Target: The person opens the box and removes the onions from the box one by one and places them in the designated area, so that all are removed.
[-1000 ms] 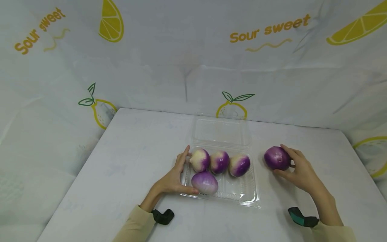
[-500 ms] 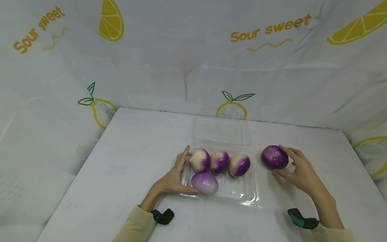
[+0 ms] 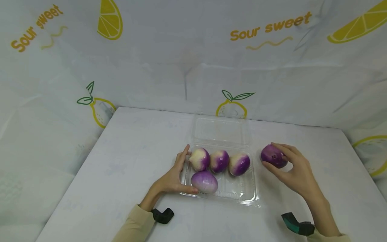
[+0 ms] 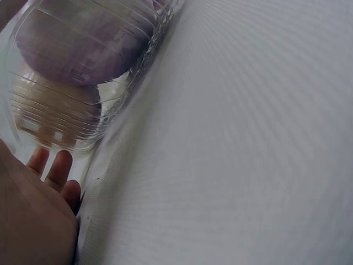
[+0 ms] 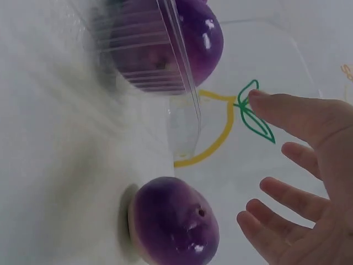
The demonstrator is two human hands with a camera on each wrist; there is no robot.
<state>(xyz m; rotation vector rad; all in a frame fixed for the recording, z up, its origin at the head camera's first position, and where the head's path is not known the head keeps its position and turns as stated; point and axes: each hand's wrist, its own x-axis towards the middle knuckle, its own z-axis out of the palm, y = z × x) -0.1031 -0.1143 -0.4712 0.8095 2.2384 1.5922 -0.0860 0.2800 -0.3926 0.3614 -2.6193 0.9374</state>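
In the head view a clear plastic clamshell box (image 3: 234, 193) lies with its lid folded back, holding several purple-and-white turnips, one of them a front turnip (image 3: 204, 182). My left hand (image 3: 173, 179) spans the box's left side, thumb at the front edge and fingers toward the back corner. In the left wrist view, its fingertips (image 4: 62, 164) are right at the ribbed wall. A loose purple turnip (image 5: 175, 223) sits on the table right of the box. My right hand (image 3: 294, 171) is over it in the head view; in the right wrist view its fingers are spread, apart from the turnip.
The white-covered table (image 3: 145, 144) meets a white cloth backdrop (image 3: 163, 50) printed with lemons. The transparent lid (image 3: 220, 130) lies behind the box. A dark camera mount (image 3: 297, 224) is on the right wrist, and another mount (image 3: 163, 216) on the left.
The loose turnip has shifted slightly left and turned. My right hand has moved left and now overlaps more of it. The left hand and the box stay in place.
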